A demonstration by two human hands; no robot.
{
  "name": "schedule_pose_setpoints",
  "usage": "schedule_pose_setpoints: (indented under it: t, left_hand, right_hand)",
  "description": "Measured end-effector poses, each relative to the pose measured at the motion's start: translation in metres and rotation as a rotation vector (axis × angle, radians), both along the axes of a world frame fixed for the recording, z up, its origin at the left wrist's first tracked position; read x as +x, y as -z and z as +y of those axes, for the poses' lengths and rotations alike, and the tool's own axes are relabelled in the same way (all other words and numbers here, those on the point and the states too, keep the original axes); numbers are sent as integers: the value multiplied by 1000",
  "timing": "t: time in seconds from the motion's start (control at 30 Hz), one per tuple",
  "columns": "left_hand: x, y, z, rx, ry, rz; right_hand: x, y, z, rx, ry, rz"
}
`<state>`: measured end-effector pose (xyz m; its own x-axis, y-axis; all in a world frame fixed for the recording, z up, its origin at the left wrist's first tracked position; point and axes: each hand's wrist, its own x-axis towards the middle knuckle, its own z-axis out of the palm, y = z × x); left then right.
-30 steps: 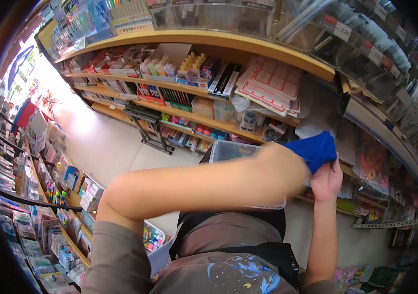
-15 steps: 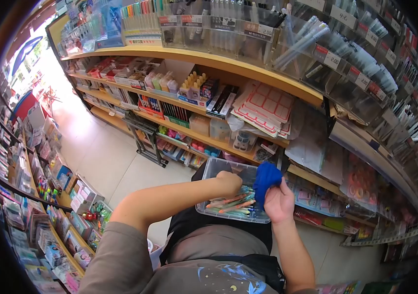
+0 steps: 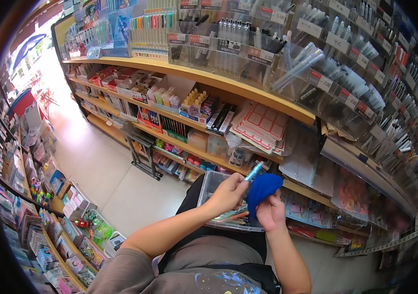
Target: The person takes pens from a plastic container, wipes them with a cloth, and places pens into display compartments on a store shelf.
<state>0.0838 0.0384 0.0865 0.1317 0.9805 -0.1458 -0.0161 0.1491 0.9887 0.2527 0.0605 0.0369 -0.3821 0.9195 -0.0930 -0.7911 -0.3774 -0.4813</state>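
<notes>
My left hand [image 3: 229,192] is closed on a light-blue pen [image 3: 254,171], whose upper end sticks out past my fingers. Close beside it, my right hand [image 3: 270,209] grips a bunched deep-blue cloth [image 3: 264,190]. Both hands are above a clear plastic box [image 3: 210,182] on my lap. Several pens in pastel colours [image 3: 233,215] lie inside the box, partly hidden by my left hand and the cloth.
Wooden shelves [image 3: 189,125] with boxed stationery stand ahead. Above them are clear pen racks [image 3: 248,61] with price tags, continuing along the right. A folded black metal stand [image 3: 143,152] leans by the lower shelf. More goods fill a rack [image 3: 54,230] at left.
My left hand has risen out of the box and now has a light-blue pen in it. The blue cloth in my right hand has shifted slightly down and left.
</notes>
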Motion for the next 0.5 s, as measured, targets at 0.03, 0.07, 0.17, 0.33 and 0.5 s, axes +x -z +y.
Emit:
schedule_pose_setpoints:
  t: [0.03,0.07,0.17,0.33,0.5]
  left_hand:
    - [5,-5,2,43,-3,90]
    - [10,7,8,307,-98,241]
    - [11,25,24,424,-133,278]
    - [-1,-5,13,-46,-26,-36]
    - [-6,2,10,49,-65,-160]
  right_hand:
    - [0,3,-1,39,-8,-24]
    - [-1,5,-3,68,-31,-21]
    - [-5,2,-7,16,-28,-54]
    - [-6,-8,-12,-102,-71,-132]
    - [-8,-22,-14,-44,-68,-235]
